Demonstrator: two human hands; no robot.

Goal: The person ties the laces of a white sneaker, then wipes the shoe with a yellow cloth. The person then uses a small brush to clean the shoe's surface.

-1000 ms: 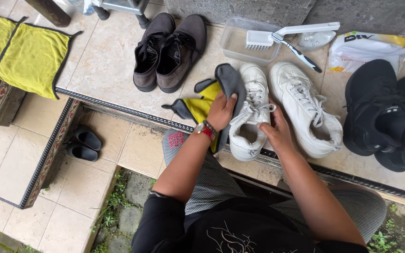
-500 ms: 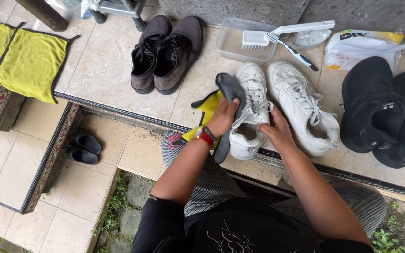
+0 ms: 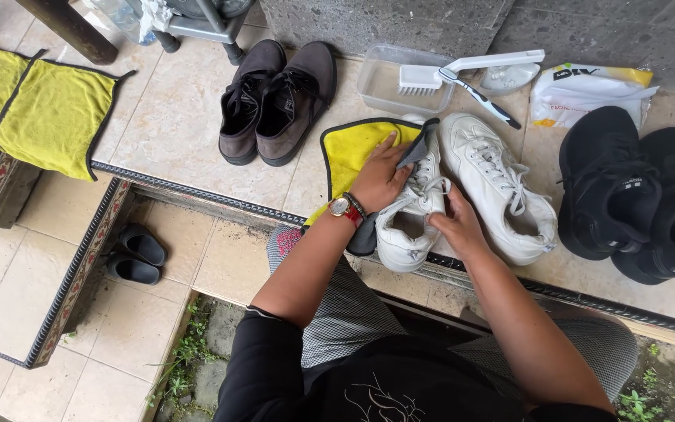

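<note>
Fingers of the left hand (image 3: 379, 181) curl round a yellow cloth (image 3: 353, 148) with a dark back, pressing its folded edge onto the side of a white sneaker (image 3: 409, 215). Wristwatch (image 3: 341, 206) and beads on that wrist. Right hand (image 3: 453, 223) closed on the sneaker's other side, thumb up near the laces, steadying it. Sneaker sits on the tiled ledge (image 3: 189, 133), toe pointing away, just beside its mate (image 3: 498, 195). Beyond them a clear tub (image 3: 388, 74) with a white brush (image 3: 462, 70) across it and a white packet (image 3: 587, 94). Brown shoes (image 3: 275, 98) to the left, black shoes (image 3: 634, 199) to the right, more yellow cloths (image 3: 33, 105) far left.
</note>
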